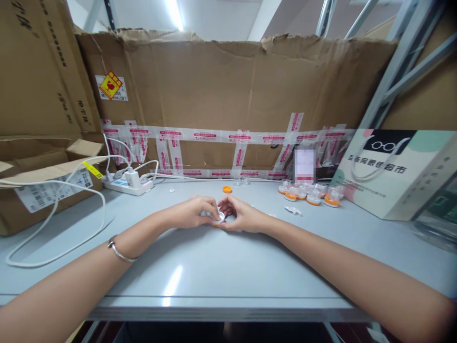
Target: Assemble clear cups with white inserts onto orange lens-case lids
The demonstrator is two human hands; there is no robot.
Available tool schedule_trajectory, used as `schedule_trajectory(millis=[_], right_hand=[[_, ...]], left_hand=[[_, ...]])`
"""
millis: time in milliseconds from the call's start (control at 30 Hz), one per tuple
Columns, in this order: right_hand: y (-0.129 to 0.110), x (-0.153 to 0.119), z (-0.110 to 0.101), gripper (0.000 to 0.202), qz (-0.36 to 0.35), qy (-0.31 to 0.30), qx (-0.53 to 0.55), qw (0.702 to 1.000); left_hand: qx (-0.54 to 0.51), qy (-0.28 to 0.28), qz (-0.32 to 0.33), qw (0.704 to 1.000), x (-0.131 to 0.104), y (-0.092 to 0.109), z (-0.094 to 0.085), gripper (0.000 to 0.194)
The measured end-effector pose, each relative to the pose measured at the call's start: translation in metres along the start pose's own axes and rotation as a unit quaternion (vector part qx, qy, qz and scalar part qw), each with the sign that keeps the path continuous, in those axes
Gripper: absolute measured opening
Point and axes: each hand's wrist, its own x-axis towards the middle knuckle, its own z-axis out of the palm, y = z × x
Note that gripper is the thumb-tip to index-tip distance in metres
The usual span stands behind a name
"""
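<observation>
Near the middle of the table, my left hand (pixel 195 212) and my right hand (pixel 243 215) meet at a small round white cap with an orange edge (pixel 221 218). Left fingertips pinch it and reach inside its rim. The right thumb and curled fingers close around its other side. Just beyond the hands lies an orange ring (pixel 227 189). Small clear plastic pieces (pixel 242 180) stand behind that ring. To the right sits a cluster of clear cups with orange-and-white bases (pixel 313 194), and small white pieces (pixel 293 210) lie in front of them.
A white power strip (pixel 128 185) with looping cables (pixel 57 183) and an open cardboard box (pixel 43 181) occupy the left. A taped cardboard sheet (pixel 228 90) walls the back. On the right stand a paper bag (pixel 385 171) and a clear container (pixel 437 224).
</observation>
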Motion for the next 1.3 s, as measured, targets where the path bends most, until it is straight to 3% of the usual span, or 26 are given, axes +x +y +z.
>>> schedule_trajectory(millis=[167, 267, 367, 467, 533, 633, 767, 967, 1133, 1300], right_hand=[[-0.005, -0.001, -0.002, 0.045, 0.011, -0.014, 0.005, 1.000], [-0.008, -0.002, -0.004, 0.052, 0.026, -0.029, 0.002, 0.999], [-0.013, -0.003, -0.010, 0.061, 0.036, -0.040, -0.001, 0.999], [-0.019, -0.003, -0.022, 0.056, 0.044, 0.002, 0.003, 0.999], [-0.022, -0.002, -0.033, 0.044, 0.049, 0.059, -0.003, 0.997], [-0.021, 0.000, -0.050, 0.032, 0.053, 0.127, -0.037, 0.990], [-0.014, 0.001, -0.069, 0.023, 0.059, 0.155, -0.127, 0.978], [-0.018, -0.007, -0.096, 0.021, 0.146, 0.105, -0.280, 0.943], [-0.025, -0.017, -0.114, 0.028, 0.254, 0.001, -0.293, 0.922], [-0.024, -0.026, -0.130, 0.024, 0.280, -0.046, -0.286, 0.915]], left_hand=[[-0.058, 0.018, 0.019, 0.998, 0.000, 0.002, -0.006, 0.020], [-0.079, 0.082, 0.008, 0.993, -0.002, 0.004, -0.015, 0.019], [-0.022, 0.147, -0.032, 0.988, -0.004, -0.001, -0.024, 0.019], [0.069, 0.170, -0.071, 0.980, -0.007, -0.012, -0.030, 0.021], [0.133, 0.149, -0.114, 0.973, -0.010, -0.021, -0.033, 0.023], [0.204, 0.070, -0.195, 0.957, -0.015, -0.032, -0.037, 0.025], [0.213, -0.002, -0.232, 0.949, -0.021, -0.039, -0.043, 0.024], [0.175, -0.048, -0.214, 0.960, -0.022, -0.033, -0.044, 0.025], [0.131, -0.048, -0.200, 0.970, -0.018, -0.026, -0.038, 0.024], [0.119, -0.039, -0.191, 0.974, -0.016, -0.024, -0.036, 0.024]])
